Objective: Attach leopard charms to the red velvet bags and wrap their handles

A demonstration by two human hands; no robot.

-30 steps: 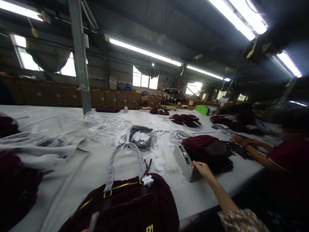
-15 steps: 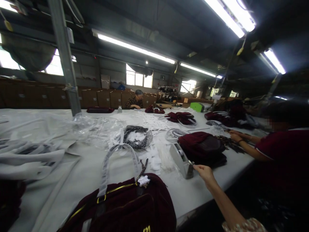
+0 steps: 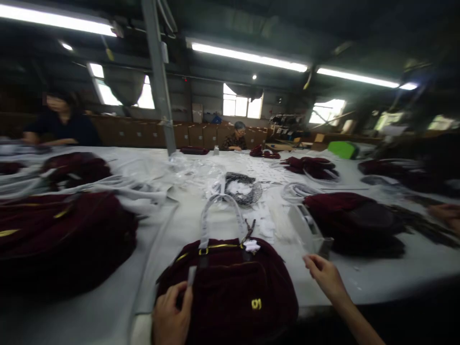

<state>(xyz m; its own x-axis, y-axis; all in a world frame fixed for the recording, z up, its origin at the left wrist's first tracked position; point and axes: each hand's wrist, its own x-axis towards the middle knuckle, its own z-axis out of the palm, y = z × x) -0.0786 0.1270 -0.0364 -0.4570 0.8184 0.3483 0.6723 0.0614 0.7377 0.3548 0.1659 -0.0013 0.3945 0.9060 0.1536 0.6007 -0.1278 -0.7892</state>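
Observation:
A dark maroon velvet bag (image 3: 230, 292) lies on the white table (image 3: 377, 273) right in front of me, its grey wrapped handle (image 3: 221, 215) pointing away and a small white tag (image 3: 251, 246) at its top. My left hand (image 3: 168, 318) rests on the bag's near left side, fingers closed on a short grey strip (image 3: 191, 277). My right hand (image 3: 323, 277) hovers just right of the bag, fingers pinched together a little in front of a grey tape dispenser (image 3: 309, 230). What the pinch holds is too blurred to see.
A pile of maroon bags (image 3: 61, 239) fills the left. Another maroon bag (image 3: 354, 223) lies behind the dispenser, with a co-worker's hand (image 3: 445, 214) at the right edge. A speckled ring (image 3: 244, 188), clear plastic, a steel post (image 3: 160, 81) and two seated people sit farther back.
The view has swung left and down. My right hand has drawn back from the tape dispenser toward me. My left hand has come into view on the bag.

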